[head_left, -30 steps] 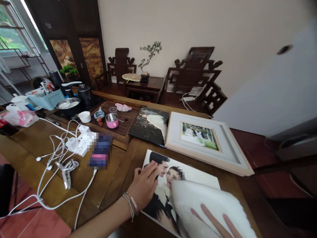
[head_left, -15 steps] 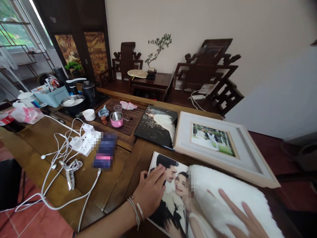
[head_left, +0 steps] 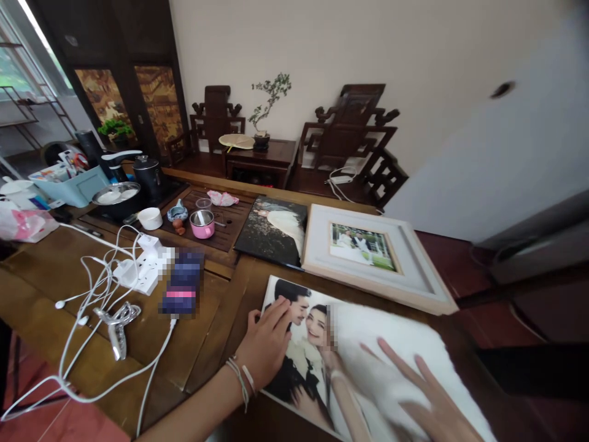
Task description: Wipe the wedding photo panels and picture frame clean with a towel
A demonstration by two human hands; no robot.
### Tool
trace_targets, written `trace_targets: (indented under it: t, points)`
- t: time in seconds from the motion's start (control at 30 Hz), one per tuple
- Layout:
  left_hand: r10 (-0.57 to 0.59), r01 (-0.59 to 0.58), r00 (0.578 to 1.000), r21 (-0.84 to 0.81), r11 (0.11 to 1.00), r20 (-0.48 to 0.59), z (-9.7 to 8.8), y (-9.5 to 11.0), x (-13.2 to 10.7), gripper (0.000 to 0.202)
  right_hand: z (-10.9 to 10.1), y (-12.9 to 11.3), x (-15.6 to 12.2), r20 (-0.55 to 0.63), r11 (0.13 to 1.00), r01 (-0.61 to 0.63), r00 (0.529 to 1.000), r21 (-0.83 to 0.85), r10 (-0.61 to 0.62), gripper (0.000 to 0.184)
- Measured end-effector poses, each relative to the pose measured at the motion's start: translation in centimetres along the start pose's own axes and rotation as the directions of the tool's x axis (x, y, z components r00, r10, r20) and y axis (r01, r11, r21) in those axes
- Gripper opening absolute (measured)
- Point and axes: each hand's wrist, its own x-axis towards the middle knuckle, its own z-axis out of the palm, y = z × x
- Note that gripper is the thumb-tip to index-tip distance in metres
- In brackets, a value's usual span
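Left hand (head_left: 265,345), fingers flat, ungripping, steadies a photo print (head_left: 301,359) near the tabletop's (head_left: 207,331) right edge; right hand (head_left: 435,393), apparently splayed on white cloth (head_left: 391,320), should press lightly.

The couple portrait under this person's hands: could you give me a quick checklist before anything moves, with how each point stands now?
1. Left hand at the couple portrait's left edge: ok, fingers lie over it.
2. Right hand on the fluffy white cloth: ok, fingers spread on it.
3. Portrait surface beneath the cloth: cannot tell, hidden.
4. Framed wedding photo apart from the portrait: ok, bare wood shows between them.
5. White charging cable off the portrait: ok, it lies left of it.
6. Pink cup upright, away from the portrait: ok.
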Motion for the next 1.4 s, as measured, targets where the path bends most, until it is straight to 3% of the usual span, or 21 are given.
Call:
trace_targets:
  t: [0.03, 0.1, 0.2, 0.3, 0.47, 0.57, 0.67, 0.87, 0.97, 1.07, 1.27, 1.33, 1.4]
  points:
    - [0.009, -0.010, 1.000, -0.015, 1.000, -0.005, 0.0, -0.1, 0.0, 0.043, -0.5, 0.3, 1.3, 0.041, 1.000, -0.013, 0.999, -0.012, 0.013, 0.017]
    - [0.015, -0.017, 0.999, -0.057, 0.998, -0.033, 0.0, -0.3, 0.0, 0.043, -1.1, 0.9, 3.4, -0.007, 1.000, -0.008, 1.000, -0.029, 0.008, 0.018]
    - [-0.003, -0.006, 0.997, -0.116, 0.993, -0.077, 0.2, -0.6, 0.0, 0.042, -1.0, 0.8, 4.7, -0.008, 0.997, -0.042, 0.999, -0.065, 0.042, 0.023]
    - [-0.013, -0.005, 0.993, -0.148, 0.989, -0.118, 0.6, -1.0, 0.1, 0.041, -0.9, -1.5, 3.2, 0.024, 0.996, -0.039, 0.999, -0.075, 0.041, 0.025]
    - [0.003, -0.030, 0.987, -0.161, 0.987, -0.163, 1.1, -1.6, 0.2, 0.040, -2.2, -7.7, -1.1, 0.118, 0.997, 0.009, 0.993, -0.072, -0.001, 0.029]
    - [0.025, -0.054, 0.986, -0.172, 0.984, -0.167, 1.1, -1.9, 0.2, 0.040, -2.9, -9.1, -2.1, 0.183, 0.996, 0.043, 0.983, -0.079, -0.028, 0.028]
    - [0.038, -0.067, 0.986, -0.179, 0.981, -0.160, 0.9, -2.1, 0.3, 0.039, -2.9, -7.7, -0.8, 0.196, 0.996, 0.022, 0.981, -0.085, -0.005, 0.035]
    - [0.047, -0.087, 0.981, -0.210, 0.974, -0.190, 0.7, -2.3, 0.5, 0.039, -1.8, -2.1, 4.4, 0.097, 0.984, -0.120, 0.986, -0.131, 0.133, 0.046]
    - [0.065, -0.122, 0.973, -0.254, 0.959, -0.222, 0.7, -2.4, 0.6, 0.037, -1.4, -1.7, 5.0, 0.083, 0.977, -0.150, 0.983, -0.148, 0.164, 0.050]
    - [0.070, -0.150, 0.963, -0.304, 0.941, -0.261, 0.7, -2.6, 0.8, 0.037, -1.4, -4.1, 3.1, 0.109, 0.983, -0.126, 0.984, -0.136, 0.142, 0.048]
    - [0.094, -0.169, 0.961, -0.285, 0.944, -0.260, 1.1, -3.3, 1.2, 0.040, -2.0, -11.6, -1.8, 0.186, 0.997, -0.051, 0.981, -0.065, 0.062, 0.042]
    - [0.112, -0.177, 0.961, -0.252, 0.951, -0.255, 1.0, -3.6, 1.4, 0.041, -2.2, -12.3, -1.5, 0.199, 0.998, -0.047, 0.978, -0.047, 0.056, 0.041]
    - [0.132, -0.192, 0.959, -0.229, 0.954, -0.251, 0.9, -3.8, 1.6, 0.041, -2.2, -11.3, 0.2, 0.192, 0.996, -0.076, 0.978, -0.052, 0.085, 0.041]
